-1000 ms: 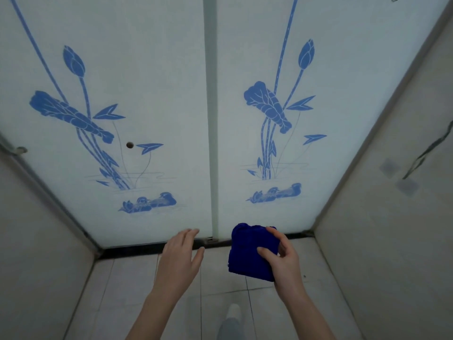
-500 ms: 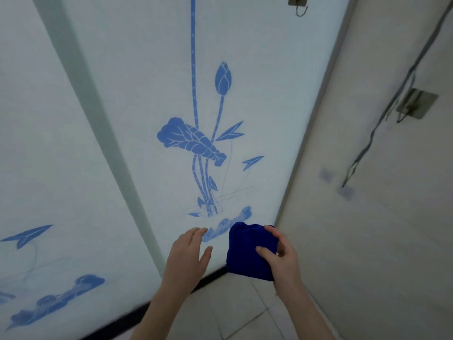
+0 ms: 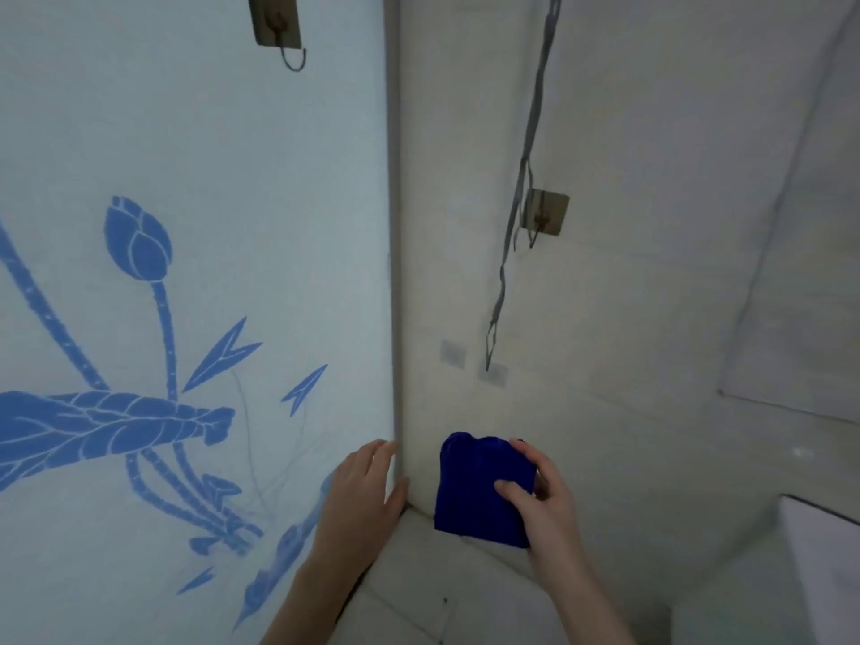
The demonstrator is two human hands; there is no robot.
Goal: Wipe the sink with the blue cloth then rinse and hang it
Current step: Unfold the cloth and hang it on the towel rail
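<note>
View is turned rightward past glass door (image 3: 186,179); blue cloth (image 3: 479,495) is kept gripped by right hand (image 3: 547,509), left hand (image 3: 358,495) relaxed; sink judged not yet reached.

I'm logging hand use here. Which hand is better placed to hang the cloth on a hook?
Right, probably. The right hand grips the blue cloth, with the wall hook above it. The left hand is open and holds nothing.
</note>
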